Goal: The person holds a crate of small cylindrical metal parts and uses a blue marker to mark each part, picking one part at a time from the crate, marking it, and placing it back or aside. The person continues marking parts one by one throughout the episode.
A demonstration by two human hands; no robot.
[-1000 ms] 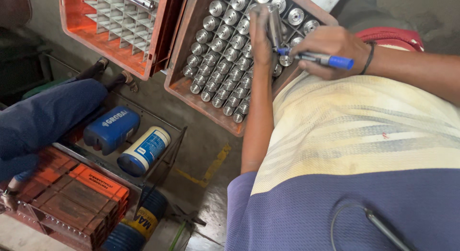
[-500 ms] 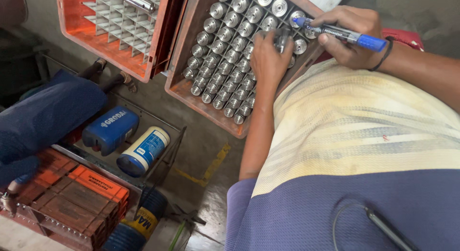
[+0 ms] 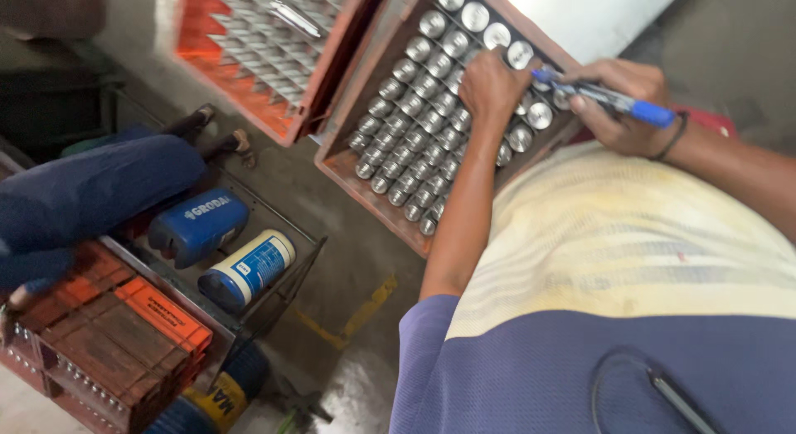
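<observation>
Metal cylinders [image 3: 431, 135], packed upright in a brown crate [image 3: 365, 177], are steadied by the left hand [image 3: 491, 87], fingers curled on their tops, while a blue marker [image 3: 618, 102] is gripped in the right hand [image 3: 622, 102]; marking appears underway, with careful tip placement needed next.

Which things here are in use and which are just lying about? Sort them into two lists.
In use:
left hand on the metal cylinders
right hand holding a blue marker
brown crate holding the cylinders

Lying about:
empty orange crate
blue jug
blue and white can
wire rack
</observation>
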